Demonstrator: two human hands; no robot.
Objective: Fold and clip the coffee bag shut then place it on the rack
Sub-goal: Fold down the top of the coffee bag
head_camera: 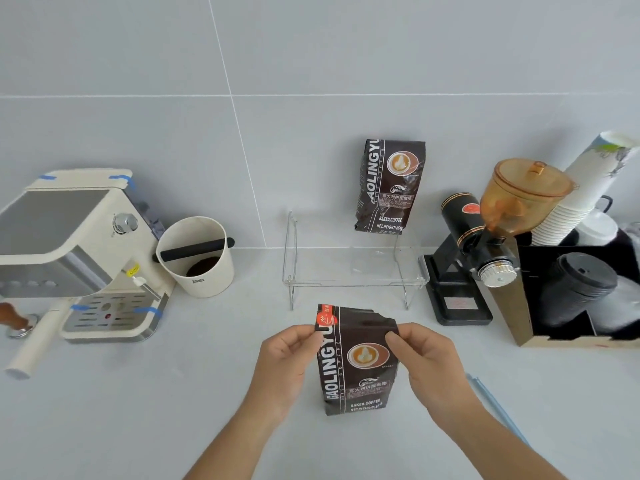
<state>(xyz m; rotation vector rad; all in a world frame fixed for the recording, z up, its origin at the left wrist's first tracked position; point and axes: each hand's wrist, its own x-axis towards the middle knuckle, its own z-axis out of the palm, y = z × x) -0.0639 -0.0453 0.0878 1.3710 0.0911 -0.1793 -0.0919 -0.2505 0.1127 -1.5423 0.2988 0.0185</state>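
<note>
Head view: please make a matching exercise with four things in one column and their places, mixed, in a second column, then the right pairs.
Things:
1. coffee bag in the hands
2. second coffee bag
3. knock box
4. coffee grinder

Places:
A. right of the clear rack
B. standing at the back of the rack
C. beside the espresso machine
D. on the counter in front of the rack

Pairs: 1-D, 2-B, 3-C, 4-A

Pale grey surface. On it, L to R: espresso machine, knock box, clear rack, grinder, cup organiser; coffee bag upright at front centre.
</note>
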